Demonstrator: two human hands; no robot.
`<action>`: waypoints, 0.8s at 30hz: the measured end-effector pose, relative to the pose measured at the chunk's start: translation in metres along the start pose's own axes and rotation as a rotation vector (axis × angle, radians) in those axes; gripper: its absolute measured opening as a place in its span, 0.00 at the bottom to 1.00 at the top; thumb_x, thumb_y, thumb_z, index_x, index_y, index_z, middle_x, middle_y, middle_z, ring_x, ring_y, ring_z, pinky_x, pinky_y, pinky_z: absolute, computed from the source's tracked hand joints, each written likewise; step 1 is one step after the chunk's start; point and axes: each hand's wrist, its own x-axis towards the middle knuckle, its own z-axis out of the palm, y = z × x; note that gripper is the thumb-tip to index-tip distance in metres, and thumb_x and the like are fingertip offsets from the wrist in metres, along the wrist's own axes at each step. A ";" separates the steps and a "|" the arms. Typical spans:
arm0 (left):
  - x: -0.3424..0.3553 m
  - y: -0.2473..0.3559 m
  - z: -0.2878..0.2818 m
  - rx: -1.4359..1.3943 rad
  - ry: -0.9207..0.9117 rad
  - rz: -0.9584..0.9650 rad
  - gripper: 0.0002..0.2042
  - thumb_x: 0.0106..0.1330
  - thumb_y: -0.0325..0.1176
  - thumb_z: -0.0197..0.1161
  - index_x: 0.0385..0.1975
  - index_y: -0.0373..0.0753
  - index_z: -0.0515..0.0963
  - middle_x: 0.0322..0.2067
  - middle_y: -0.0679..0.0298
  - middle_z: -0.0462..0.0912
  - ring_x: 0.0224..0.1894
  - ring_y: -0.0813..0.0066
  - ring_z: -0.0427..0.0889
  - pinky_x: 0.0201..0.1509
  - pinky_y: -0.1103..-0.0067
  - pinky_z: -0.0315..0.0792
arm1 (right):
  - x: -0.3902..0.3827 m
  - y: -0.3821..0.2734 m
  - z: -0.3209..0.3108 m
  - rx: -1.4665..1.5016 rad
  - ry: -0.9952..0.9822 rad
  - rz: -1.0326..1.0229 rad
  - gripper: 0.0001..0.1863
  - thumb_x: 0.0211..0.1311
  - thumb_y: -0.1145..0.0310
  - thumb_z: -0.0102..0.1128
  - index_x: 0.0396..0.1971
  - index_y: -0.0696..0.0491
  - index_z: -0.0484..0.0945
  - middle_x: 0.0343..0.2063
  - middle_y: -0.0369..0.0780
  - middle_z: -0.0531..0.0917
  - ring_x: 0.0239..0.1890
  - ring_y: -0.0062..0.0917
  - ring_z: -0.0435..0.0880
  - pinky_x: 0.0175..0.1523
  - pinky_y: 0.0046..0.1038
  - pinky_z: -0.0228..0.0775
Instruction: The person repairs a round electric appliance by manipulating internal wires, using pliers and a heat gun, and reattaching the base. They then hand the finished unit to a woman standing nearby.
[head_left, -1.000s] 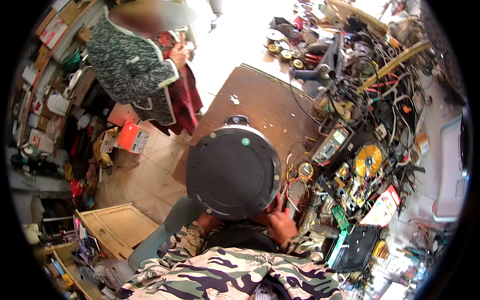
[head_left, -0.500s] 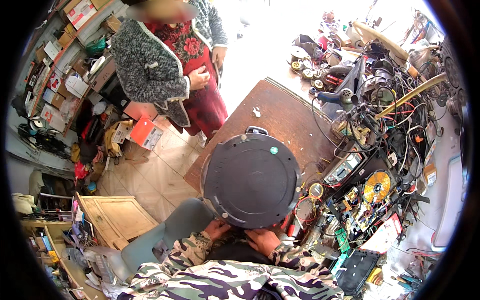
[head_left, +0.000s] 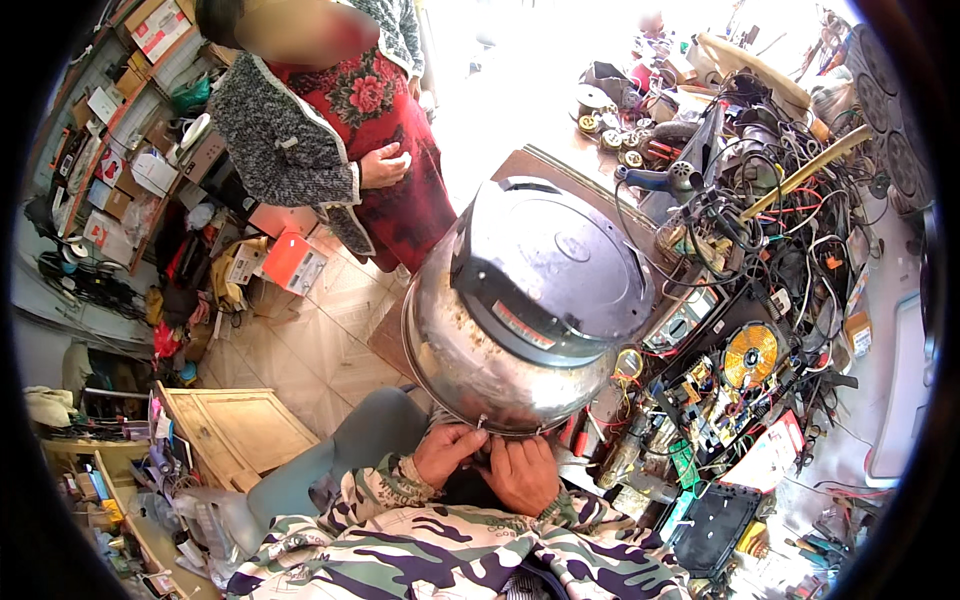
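Note:
A large round electric cooker (head_left: 470, 350) stands tipped on the brown wooden table (head_left: 560, 172), its shiny, stained steel side toward me and its black plastic base (head_left: 560, 250) facing up and away. My left hand (head_left: 447, 455) is closed at the near lower rim, thumb and finger pinching beside a small metal piece (head_left: 483, 422). Right beside it, my right hand (head_left: 523, 472) curls its fingers over the same rim. What lies under the right fingers is hidden.
Across the table stands a person in a grey jacket (head_left: 265, 150). Tangled cables, a blue heat gun (head_left: 655, 178), a multimeter (head_left: 690, 318) and circuit boards (head_left: 685, 462) crowd the right side. Boxes fill shelves (head_left: 110, 150) at left; a wooden cabinet panel (head_left: 240, 430) lies low left.
The cooker has tipped, so its steel side now shows below the black base. Both my hands have come into fuller view at the near rim. The person opposite has leaned in slightly.

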 end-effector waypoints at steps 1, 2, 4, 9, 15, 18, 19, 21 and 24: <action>0.001 0.004 0.005 -0.030 -0.009 -0.002 0.18 0.76 0.43 0.56 0.35 0.33 0.81 0.25 0.73 0.75 0.27 0.87 0.68 0.31 0.84 0.65 | 0.005 0.002 -0.004 0.009 -0.003 0.024 0.29 0.46 0.57 0.73 0.44 0.62 0.77 0.32 0.44 0.79 0.33 0.35 0.77 0.41 0.38 0.68; 0.002 0.010 0.009 -0.056 -0.016 -0.008 0.17 0.76 0.43 0.56 0.35 0.33 0.81 0.25 0.73 0.75 0.27 0.87 0.68 0.30 0.85 0.65 | 0.011 0.002 -0.009 0.022 -0.004 0.051 0.28 0.46 0.57 0.74 0.43 0.62 0.78 0.30 0.42 0.78 0.31 0.34 0.77 0.39 0.37 0.67; 0.006 -0.001 0.000 -0.059 -0.080 -0.023 0.17 0.77 0.42 0.55 0.42 0.31 0.80 0.28 0.68 0.80 0.29 0.83 0.75 0.36 0.83 0.72 | 0.018 0.008 -0.007 0.057 0.067 0.042 0.25 0.45 0.58 0.75 0.38 0.60 0.78 0.22 0.38 0.73 0.26 0.32 0.74 0.33 0.35 0.62; 0.005 0.024 -0.018 -0.407 -0.003 -0.006 0.19 0.75 0.40 0.56 0.54 0.29 0.75 0.44 0.56 0.83 0.46 0.71 0.82 0.52 0.75 0.76 | 0.023 0.015 -0.007 0.003 0.078 -0.054 0.17 0.51 0.65 0.66 0.38 0.60 0.77 0.19 0.36 0.70 0.22 0.28 0.72 0.30 0.32 0.62; 0.107 0.032 -0.133 0.235 0.361 0.378 0.23 0.66 0.22 0.57 0.62 0.32 0.66 0.54 0.54 0.79 0.52 0.70 0.79 0.55 0.78 0.75 | 0.041 0.017 -0.022 0.016 0.112 -0.047 0.16 0.47 0.71 0.62 0.37 0.61 0.77 0.17 0.36 0.70 0.20 0.28 0.72 0.28 0.32 0.62; 0.172 0.074 -0.131 -0.192 0.319 0.494 0.28 0.66 0.18 0.56 0.66 0.34 0.60 0.57 0.54 0.76 0.53 0.70 0.79 0.54 0.81 0.74 | 0.047 0.018 -0.027 0.012 0.097 -0.032 0.15 0.48 0.72 0.62 0.37 0.60 0.77 0.17 0.35 0.70 0.20 0.27 0.72 0.28 0.32 0.62; 0.199 0.076 -0.145 -0.106 0.305 0.617 0.25 0.66 0.20 0.57 0.64 0.34 0.63 0.55 0.55 0.78 0.52 0.70 0.80 0.53 0.79 0.75 | 0.050 0.018 -0.030 0.023 0.091 -0.028 0.14 0.48 0.73 0.62 0.37 0.60 0.77 0.17 0.35 0.70 0.20 0.27 0.72 0.28 0.32 0.62; 0.234 0.090 -0.147 -0.063 0.287 0.651 0.23 0.66 0.22 0.57 0.62 0.34 0.64 0.53 0.55 0.78 0.51 0.68 0.80 0.52 0.78 0.75 | 0.055 0.016 -0.034 0.022 0.080 -0.008 0.13 0.49 0.73 0.62 0.36 0.59 0.78 0.17 0.35 0.70 0.20 0.26 0.73 0.28 0.31 0.62; 0.261 0.106 -0.146 -0.015 0.264 0.643 0.20 0.66 0.24 0.58 0.59 0.34 0.66 0.50 0.54 0.79 0.49 0.66 0.81 0.50 0.76 0.75 | 0.063 0.014 -0.040 -0.005 0.090 0.013 0.10 0.51 0.73 0.63 0.35 0.57 0.78 0.17 0.33 0.70 0.19 0.25 0.73 0.28 0.29 0.63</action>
